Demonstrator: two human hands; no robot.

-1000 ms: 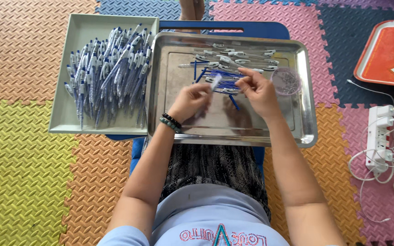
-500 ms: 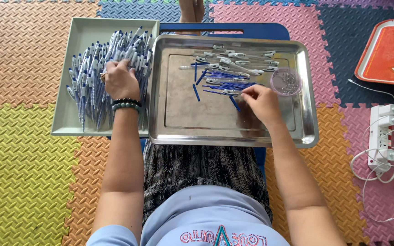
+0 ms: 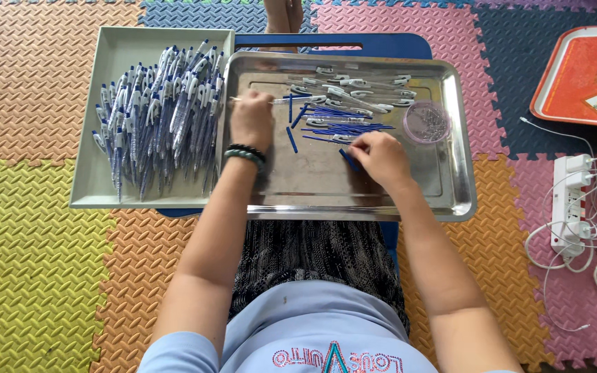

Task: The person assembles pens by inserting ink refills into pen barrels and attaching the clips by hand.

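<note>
A clear pen barrel [image 3: 271,100] lies flat in the steel tray [image 3: 312,179], pinched at the left fingers [image 3: 247,103]. Loose blue refills [image 3: 340,129] lie scattered just beyond the right fingers [image 3: 361,146].

red tray [image 3: 575,76] cropped, both hands' fingertips hidden

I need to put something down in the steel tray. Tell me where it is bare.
The steel tray is bare along its near edge, between the left hand and right hand, and right of that hand, below the small clear dish. The far half is crowded with pen parts.
</note>
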